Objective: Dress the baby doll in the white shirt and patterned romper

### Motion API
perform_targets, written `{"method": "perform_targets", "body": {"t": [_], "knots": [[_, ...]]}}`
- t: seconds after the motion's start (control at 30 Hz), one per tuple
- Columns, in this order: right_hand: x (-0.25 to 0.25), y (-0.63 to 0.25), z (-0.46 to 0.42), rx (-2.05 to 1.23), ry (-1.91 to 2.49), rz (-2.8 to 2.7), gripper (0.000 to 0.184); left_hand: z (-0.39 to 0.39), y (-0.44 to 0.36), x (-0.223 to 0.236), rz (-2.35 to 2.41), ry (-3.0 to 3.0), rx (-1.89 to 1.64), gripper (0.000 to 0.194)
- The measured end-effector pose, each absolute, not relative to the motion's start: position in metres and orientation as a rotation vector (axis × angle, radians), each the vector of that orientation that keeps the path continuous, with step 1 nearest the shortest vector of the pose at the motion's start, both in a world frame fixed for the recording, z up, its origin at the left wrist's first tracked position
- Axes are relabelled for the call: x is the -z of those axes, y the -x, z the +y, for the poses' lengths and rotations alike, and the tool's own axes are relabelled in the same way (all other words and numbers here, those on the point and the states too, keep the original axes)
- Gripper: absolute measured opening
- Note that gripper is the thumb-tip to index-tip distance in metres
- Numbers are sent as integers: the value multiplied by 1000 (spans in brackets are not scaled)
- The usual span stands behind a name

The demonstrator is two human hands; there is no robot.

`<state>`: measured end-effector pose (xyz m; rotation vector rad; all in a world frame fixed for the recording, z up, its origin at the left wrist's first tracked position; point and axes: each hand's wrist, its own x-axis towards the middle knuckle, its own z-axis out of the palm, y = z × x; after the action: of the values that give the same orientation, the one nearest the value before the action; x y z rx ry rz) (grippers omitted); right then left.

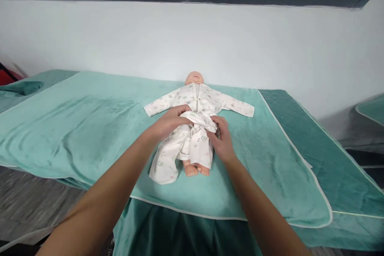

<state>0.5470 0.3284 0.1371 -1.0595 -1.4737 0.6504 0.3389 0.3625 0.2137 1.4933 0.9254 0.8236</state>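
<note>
A baby doll (194, 77) lies on its back on a teal blanket (90, 120), head toward the wall. It wears a white printed top (207, 102) with both sleeves spread out. White printed trousers (171, 154) are bunched at its waist, and two bare feet (196, 169) show below. My left hand (169, 122) is closed on the waistband at the doll's left side. My right hand (221, 138) grips the bunched cloth at the other side of the waist.
The blanket covers a dark green table (330, 156) that stands against a white wall (270, 48). A folded teal cloth (24, 87) lies at the far left. Another teal-covered surface (372, 110) shows at the right edge.
</note>
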Motion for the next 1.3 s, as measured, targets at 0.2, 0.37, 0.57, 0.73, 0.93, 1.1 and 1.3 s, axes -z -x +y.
{"method": "perform_targets", "body": {"t": [0.2,0.37,0.57,0.73,0.93,1.1,1.3], "knots": [[-193,-532,324,-874,1169,-1743,33,352,-348,-227,929,-1484,-988,21],[-212,-511,323,-1048,1300,-1670,31,351,-362,-230,891,-1460,-1075,22],[-201,-503,322,-1218,1259,-1416,35,350,-353,-227,932,-1504,-1103,19],[-194,-514,327,-1319,1046,-1199,26,345,-332,-226,956,-1635,-786,28],[-185,-517,331,-1185,1148,-1235,22,345,-320,-205,891,-1521,-651,37],[-187,-517,326,-1317,1093,-1518,45,361,-335,-186,827,-1096,-1168,32],[-192,-519,322,-1432,1210,-1644,38,357,-352,-188,880,-994,-1168,36]]}}
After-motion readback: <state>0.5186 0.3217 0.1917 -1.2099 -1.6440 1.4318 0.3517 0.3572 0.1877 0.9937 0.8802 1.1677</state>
